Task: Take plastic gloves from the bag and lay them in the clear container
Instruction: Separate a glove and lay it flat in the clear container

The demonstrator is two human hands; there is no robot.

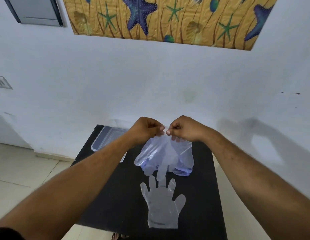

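Above the black worktop [116, 196], near its far edge, both hands meet at centre. Left hand [144, 129] and right hand [184, 129] are each curled, thumb and fingertips pinched together on the top edge of a thin plastic glove [156, 153]. Knuckles of the two hands are almost touching, gap between them very small.

Held glove hangs down from the pinch, fingers pointing toward 6 o'clock, tips reaching just short of the worktop glove below. Directly behind it, toward 3 o'clock, sits the plastic bag [184, 160], translucent with a bluish tint at the bottom, resting on the worktop. Cannot tell whether the held glove's cuff is fully clear of the bag mouth; films overlap.

Second glove [162, 205] lies flat on the worktop at 6 o'clock from the hands, fingers spread and pointing toward 12 o'clock, cuff near the worktop's near edge.

Clear container [105, 135] stands at 9 o'clock from the hands, at the worktop's far left corner, partly hidden by the left forearm. Contents not readable from this angle.

Behind at 12 o'clock: pale wall [150, 84] with a starfish-pattern panel [168, 19] up high. Tiled floor [29, 170] at 8 o'clock.
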